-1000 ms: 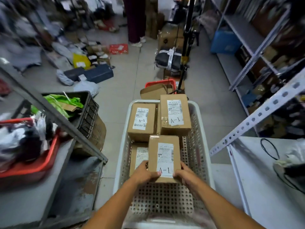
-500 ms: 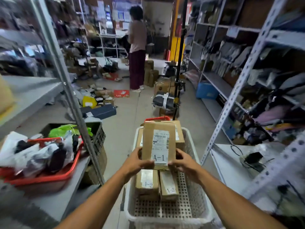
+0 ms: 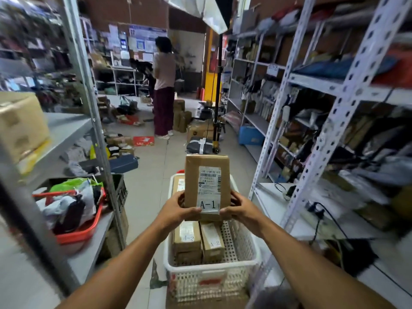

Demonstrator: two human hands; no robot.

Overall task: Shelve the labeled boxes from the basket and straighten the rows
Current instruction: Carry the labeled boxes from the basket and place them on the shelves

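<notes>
Both hands, left hand (image 3: 178, 210) and right hand (image 3: 239, 210), have lifted the A-1 box (image 3: 207, 186) clear of the white basket (image 3: 211, 268), each grip clamped on a lower corner. Two boxes (image 3: 198, 237) remain below; shelving comes next, probably the right-hand shelf (image 3: 296, 221).

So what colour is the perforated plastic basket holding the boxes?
White: the perforated plastic basket shows best in the head view, its only view.
</notes>
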